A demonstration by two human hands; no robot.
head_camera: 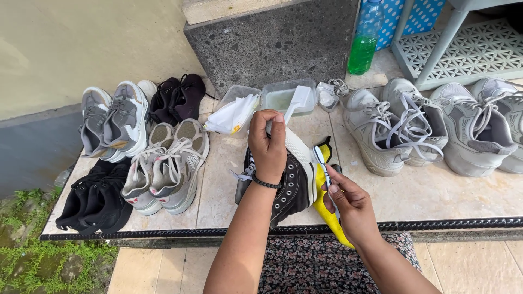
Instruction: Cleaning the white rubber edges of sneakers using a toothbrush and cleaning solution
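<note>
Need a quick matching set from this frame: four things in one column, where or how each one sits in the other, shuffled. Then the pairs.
Things
1. black high-top sneaker
2. toothbrush
3. green bottle
4. black shoes

Places
A. far left edge of the ledge
B. in the right hand, bristle end up
C. standing at the back beside the dark stone block
D. tipped on its side, toe gripped by the left hand

Pairs: 1-D, 2-B, 3-C, 4-A
</note>
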